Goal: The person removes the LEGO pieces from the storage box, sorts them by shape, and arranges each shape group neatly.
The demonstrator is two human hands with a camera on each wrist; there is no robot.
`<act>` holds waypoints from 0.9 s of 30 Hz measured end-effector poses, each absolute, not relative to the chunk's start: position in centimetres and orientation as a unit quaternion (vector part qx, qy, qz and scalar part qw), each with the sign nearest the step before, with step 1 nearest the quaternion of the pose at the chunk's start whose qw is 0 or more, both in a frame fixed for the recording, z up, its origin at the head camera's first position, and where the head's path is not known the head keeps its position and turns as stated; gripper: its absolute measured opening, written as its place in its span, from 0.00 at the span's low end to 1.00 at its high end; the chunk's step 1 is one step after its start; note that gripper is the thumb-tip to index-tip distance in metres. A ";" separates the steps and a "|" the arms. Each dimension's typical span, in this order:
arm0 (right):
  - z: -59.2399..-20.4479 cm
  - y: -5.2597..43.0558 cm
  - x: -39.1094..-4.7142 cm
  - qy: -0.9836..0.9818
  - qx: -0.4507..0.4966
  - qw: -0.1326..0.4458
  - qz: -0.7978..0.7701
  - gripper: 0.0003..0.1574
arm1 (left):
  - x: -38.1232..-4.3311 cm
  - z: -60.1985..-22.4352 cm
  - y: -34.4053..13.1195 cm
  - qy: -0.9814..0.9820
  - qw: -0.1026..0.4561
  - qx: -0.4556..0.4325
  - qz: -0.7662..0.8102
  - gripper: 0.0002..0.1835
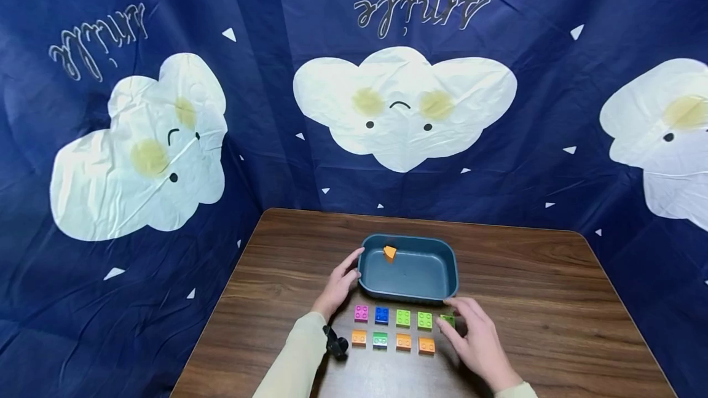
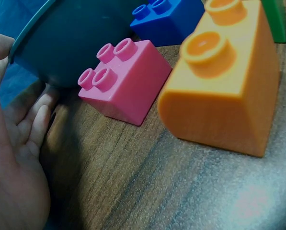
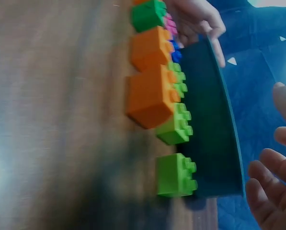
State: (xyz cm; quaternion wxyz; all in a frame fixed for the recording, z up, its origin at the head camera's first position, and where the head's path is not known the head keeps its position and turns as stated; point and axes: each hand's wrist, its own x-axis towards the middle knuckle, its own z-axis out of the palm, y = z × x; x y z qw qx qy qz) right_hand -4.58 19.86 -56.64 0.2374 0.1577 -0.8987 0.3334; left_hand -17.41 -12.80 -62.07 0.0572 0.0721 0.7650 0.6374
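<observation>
The dark teal bin (image 1: 408,295) stands on the table, an orange brick (image 1: 389,253) inside near its back left corner. At the bin's left end, my left hand (image 1: 335,287) touches the rim with extended fingers. My right hand (image 1: 472,336) is by the front right corner, its fingers apart and nothing seen between them. It partly covers a green brick (image 1: 448,320), which shows whole in the right wrist view (image 3: 174,176). Left of that brick, the same row has two lime bricks, a blue brick (image 1: 381,315) and a pink brick (image 2: 119,81).
Nearer me runs a second row: an orange brick (image 1: 359,338) at the left, a green brick (image 1: 380,340), then two more orange bricks. A dark blue cloth (image 1: 265,109) with clouds hangs behind the wooden table (image 1: 525,275). A black device (image 1: 336,343) is on my left wrist.
</observation>
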 end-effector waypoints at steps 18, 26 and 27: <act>-54.1 18.5 -10.5 -0.915 0.154 0.163 0.335 0.28 | -17.4 -61.7 -12.9 0.763 0.061 0.077 0.639 0.34; -53.8 17.1 -13.1 -0.921 0.162 0.114 0.336 0.30 | -17.3 -61.9 -13.0 0.768 0.067 0.069 0.633 0.33; -53.8 17.0 -13.4 -0.922 0.162 0.109 0.335 0.30 | -17.3 -61.9 -13.0 0.768 0.067 0.069 0.633 0.33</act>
